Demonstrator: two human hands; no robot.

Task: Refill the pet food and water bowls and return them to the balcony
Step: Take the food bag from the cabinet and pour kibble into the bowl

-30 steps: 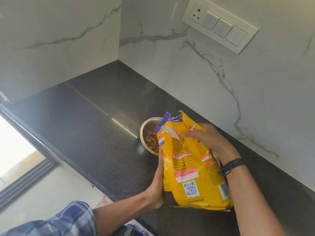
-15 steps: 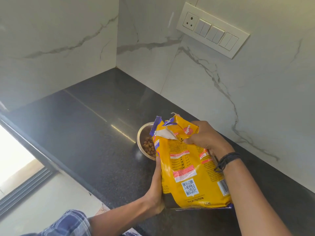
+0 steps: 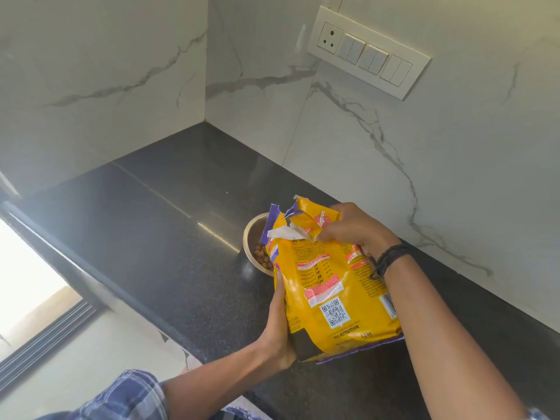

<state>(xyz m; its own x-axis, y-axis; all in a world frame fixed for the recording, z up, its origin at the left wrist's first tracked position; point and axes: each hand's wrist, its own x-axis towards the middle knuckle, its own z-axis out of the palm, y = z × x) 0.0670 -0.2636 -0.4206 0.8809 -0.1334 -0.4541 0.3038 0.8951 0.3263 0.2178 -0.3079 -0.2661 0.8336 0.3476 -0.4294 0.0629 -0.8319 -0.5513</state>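
1. I am at the food step: the yellow food bag [image 3: 330, 286] stands on the dark tabletop [image 3: 157, 225], just in front of the steel bowl [image 3: 253, 237], which holds some kibble [image 3: 261, 258].
2. My left hand [image 3: 280, 325] fingers wrap closed round the bag's lower edge.
3. My right hand [image 3: 351, 234] fingers pinch its torn top shut.
4. Next, I judge, I set the bag aside and lift the bowl level.

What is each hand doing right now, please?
Left hand: closed on the lower side of the yellow pet food bag.
Right hand: closed on the bag's torn top.
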